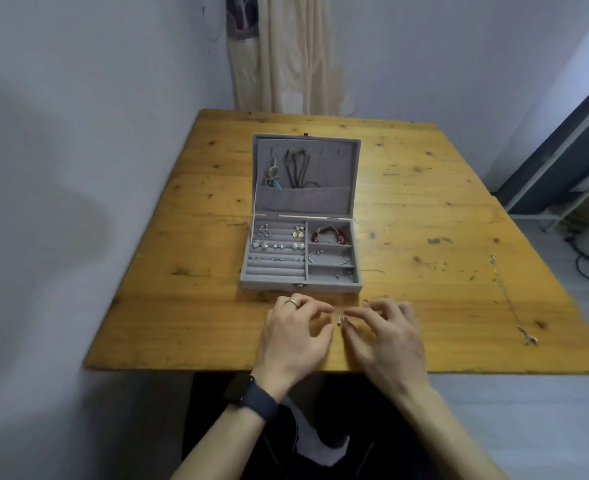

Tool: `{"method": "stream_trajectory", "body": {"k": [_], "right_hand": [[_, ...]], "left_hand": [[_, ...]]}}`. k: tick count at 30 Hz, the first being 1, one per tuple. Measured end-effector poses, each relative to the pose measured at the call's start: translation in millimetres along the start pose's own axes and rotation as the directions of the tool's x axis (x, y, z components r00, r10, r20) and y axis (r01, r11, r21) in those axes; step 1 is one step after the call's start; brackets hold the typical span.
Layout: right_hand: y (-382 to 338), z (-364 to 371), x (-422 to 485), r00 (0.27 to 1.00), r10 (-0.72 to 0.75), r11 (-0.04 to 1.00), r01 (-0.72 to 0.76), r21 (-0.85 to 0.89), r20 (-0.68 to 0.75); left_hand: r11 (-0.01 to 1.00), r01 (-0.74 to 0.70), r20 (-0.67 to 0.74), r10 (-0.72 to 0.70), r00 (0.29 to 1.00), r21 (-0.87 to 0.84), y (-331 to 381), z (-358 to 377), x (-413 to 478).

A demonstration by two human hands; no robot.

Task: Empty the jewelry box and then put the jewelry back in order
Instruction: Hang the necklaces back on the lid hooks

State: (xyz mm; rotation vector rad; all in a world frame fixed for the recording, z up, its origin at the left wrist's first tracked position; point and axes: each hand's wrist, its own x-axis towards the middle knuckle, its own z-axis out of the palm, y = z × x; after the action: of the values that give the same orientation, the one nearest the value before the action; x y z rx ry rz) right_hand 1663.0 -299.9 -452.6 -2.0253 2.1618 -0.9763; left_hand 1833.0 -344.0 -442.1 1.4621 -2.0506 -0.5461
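left hand (296, 336), right hand (388, 337), studs (340, 320) pointing away

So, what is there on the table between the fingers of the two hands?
In the head view, small metal studs sit between the left hand and the right hand, on the wooden table, in front of the jewelry box.

We see the grey jewelry box (269, 285) open on the surface (424, 188), lid swung back. Necklaces (296, 169) hang inside the lid. Earrings (279, 245) sit in the left rolls. A red bracelet (331, 234) fills the far right compartment, a silver bangle (327, 259) the middle one. Tiny studs (340, 319) lie before the box, and a thin chain (509, 299) lies well apart to the right.
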Motion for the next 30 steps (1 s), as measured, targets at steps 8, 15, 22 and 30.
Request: {"method": "stream_trajectory", "body": {"k": [8, 15, 22, 30], "right_hand": [[-5, 11, -12, 0.996, 0.041, 0.999, -0.043, -0.019, -0.081], [-6, 13, -15, 0.992, 0.079, 0.997, -0.079, -0.001, -0.102], [-2, 2, -18, 0.979, 0.143, 0.972, -0.11, 0.208, -0.147], [35, -47, 1, 0.933, 0.304, 0.915, -0.231, 0.332, -0.191]], "left_hand": [[0.998, 0.018, -0.054, -0.015, 0.998, 0.059, 2, 9, -4], [0.991, -0.02, -0.108, 0.034, 0.994, 0.131, 8, 18, -8], [0.998, -0.049, -0.05, 0.05, 0.998, 0.03, 11, 10, -6], [0.958, -0.26, 0.118, 0.274, 0.954, -0.124, 66, -4, 81]]}}
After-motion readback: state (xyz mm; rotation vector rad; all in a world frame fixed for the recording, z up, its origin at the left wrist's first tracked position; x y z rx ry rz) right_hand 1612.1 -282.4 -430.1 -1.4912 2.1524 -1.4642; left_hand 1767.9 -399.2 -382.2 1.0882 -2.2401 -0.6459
